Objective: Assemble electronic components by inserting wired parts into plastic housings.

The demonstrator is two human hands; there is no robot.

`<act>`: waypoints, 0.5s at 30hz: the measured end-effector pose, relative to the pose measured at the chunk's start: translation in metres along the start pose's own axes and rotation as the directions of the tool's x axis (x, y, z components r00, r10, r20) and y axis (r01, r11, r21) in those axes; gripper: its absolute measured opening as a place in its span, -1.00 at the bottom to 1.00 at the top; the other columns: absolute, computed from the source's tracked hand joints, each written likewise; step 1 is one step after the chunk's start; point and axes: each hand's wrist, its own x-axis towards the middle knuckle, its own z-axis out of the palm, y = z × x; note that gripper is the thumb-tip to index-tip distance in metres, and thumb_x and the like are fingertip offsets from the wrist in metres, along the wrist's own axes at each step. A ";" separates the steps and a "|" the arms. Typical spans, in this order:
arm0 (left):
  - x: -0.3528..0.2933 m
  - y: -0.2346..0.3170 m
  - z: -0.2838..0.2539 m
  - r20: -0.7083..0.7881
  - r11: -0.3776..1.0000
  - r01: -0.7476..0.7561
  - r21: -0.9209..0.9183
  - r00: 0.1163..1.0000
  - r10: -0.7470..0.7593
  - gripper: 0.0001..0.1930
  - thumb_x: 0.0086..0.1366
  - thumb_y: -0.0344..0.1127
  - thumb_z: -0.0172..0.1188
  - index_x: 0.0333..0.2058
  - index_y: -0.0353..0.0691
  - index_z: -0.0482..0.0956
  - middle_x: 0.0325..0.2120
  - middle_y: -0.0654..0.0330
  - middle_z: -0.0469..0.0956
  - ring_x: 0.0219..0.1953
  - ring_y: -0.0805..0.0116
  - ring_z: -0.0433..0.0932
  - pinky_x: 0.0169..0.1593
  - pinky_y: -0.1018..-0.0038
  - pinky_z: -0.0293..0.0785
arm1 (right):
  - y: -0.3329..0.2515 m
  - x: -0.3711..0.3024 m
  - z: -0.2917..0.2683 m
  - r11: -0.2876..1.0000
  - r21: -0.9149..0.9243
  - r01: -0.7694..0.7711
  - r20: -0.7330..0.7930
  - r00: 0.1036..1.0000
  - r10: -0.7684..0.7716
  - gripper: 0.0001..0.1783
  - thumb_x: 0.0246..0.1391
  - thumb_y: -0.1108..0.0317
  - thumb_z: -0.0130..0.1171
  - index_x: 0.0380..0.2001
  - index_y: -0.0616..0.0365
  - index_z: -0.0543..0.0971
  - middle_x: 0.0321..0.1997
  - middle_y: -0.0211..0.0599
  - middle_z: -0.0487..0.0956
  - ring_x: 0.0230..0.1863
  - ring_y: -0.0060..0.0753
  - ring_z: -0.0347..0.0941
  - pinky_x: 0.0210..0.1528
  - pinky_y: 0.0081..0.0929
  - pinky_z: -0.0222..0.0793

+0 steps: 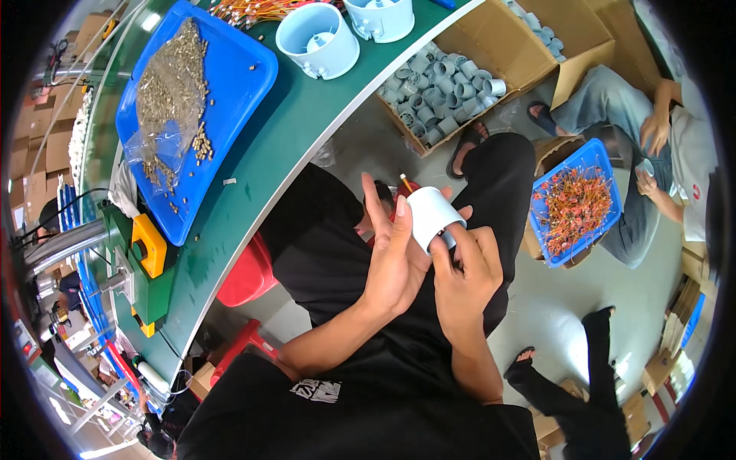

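A white plastic cup-shaped housing [432,213] is held over my lap, tilted with its open end toward my right hand. My left hand [392,264] cradles it from the left, with the thumb along its side and some fingers hidden behind it. My right hand [469,276] is closed at the rim, and its fingertips reach into the opening. Whatever those fingertips touch inside is hidden. Just above the housing's far left edge shows a thin white-and-orange stick-like piece [404,182]; whether it is attached cannot be told.
On the green table [257,180] lie a blue tray [230,126] of small brass pieces and two larger pale-blue housings [318,42]. A green-and-yellow fixture [146,261] stands at left. Beyond my knees are a carton of grey cups [441,88], a blue wire basket [575,203] and a seated person [652,146].
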 end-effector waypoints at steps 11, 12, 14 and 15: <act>0.008 0.002 -0.008 -0.038 0.992 0.123 -0.027 0.992 -0.124 -0.31 0.40 0.04 -0.10 0.31 0.18 -0.31 0.07 0.04 0.33 0.07 0.06 0.41 0.11 0.15 0.40 | -0.013 0.020 -0.014 0.988 -0.136 0.078 0.125 0.990 -0.061 -0.79 -0.12 0.58 0.26 -0.31 0.30 0.58 -0.48 -0.19 0.38 -0.48 -0.20 0.37 -0.42 -0.34 0.30; 0.008 0.002 -0.008 -0.077 0.989 0.146 -0.028 0.986 -0.148 -0.32 0.39 0.06 -0.08 0.31 0.16 -0.25 0.07 0.08 0.33 0.06 0.12 0.42 0.08 0.17 0.41 | -0.015 0.022 -0.018 0.990 -0.115 0.078 0.189 0.980 -0.056 -0.79 -0.10 0.57 0.25 -0.30 0.31 0.58 -0.47 -0.15 0.39 -0.46 -0.13 0.39 -0.39 -0.29 0.32; 0.009 0.000 -0.008 -0.088 0.989 0.144 -0.041 0.985 -0.147 -0.37 0.38 0.05 -0.06 0.29 0.12 -0.12 0.05 0.12 0.36 0.03 0.18 0.43 0.06 0.21 0.42 | -0.016 0.030 -0.026 0.989 -0.122 0.083 0.218 0.974 -0.055 -0.78 -0.09 0.55 0.25 -0.28 0.28 0.58 -0.47 -0.12 0.40 -0.44 -0.10 0.41 -0.38 -0.27 0.33; 0.010 -0.002 -0.009 -0.099 0.988 0.145 -0.053 0.984 -0.150 -0.42 0.37 0.05 -0.03 0.26 0.07 0.01 0.02 0.15 0.39 0.01 0.25 0.44 0.04 0.25 0.43 | -0.019 0.035 -0.029 0.983 -0.174 0.063 0.277 0.961 -0.012 -0.79 -0.09 0.54 0.25 -0.29 0.26 0.59 -0.48 -0.14 0.41 -0.44 -0.11 0.41 -0.38 -0.27 0.33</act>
